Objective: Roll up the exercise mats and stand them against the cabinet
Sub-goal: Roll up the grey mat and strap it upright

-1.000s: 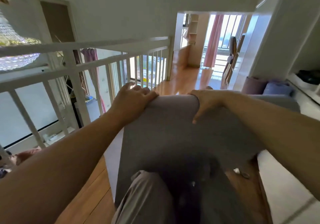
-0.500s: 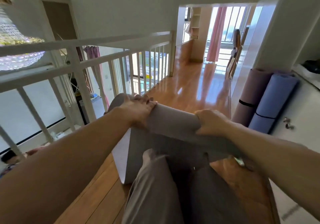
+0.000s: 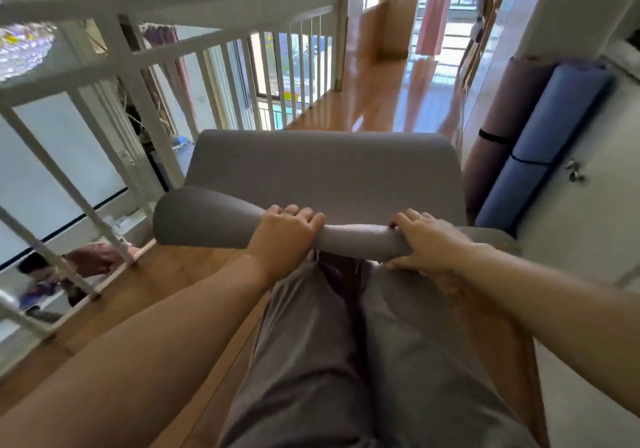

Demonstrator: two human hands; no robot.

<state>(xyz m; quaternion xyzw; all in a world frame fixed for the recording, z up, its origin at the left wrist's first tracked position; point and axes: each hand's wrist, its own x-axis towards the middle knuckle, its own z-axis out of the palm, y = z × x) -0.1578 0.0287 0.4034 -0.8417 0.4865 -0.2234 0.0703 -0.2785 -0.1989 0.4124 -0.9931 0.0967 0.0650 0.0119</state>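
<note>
Grey mat (image 3: 322,170) now lies flat; left hand (image 3: 284,231) and right hand (image 3: 427,243) still grip its roll.

mat (image 3: 325,170) on floor (image 3: 381,94), rolled end nearest the person, flat part stretching away | left hand (image 3: 284,229) and right hand (image 3: 426,243) side by side on the roll, above the knees | railing (image 3: 138,66) left of mat | left rolled mat (image 3: 498,129) and right rolled mat (image 3: 554,129) touching, leaning on cabinet (image 3: 595,170), right of mat

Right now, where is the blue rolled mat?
Head view, right side: the blue rolled mat leans against the white cabinet, with the mauve rolled mat beside it, past the grey mat.
</note>
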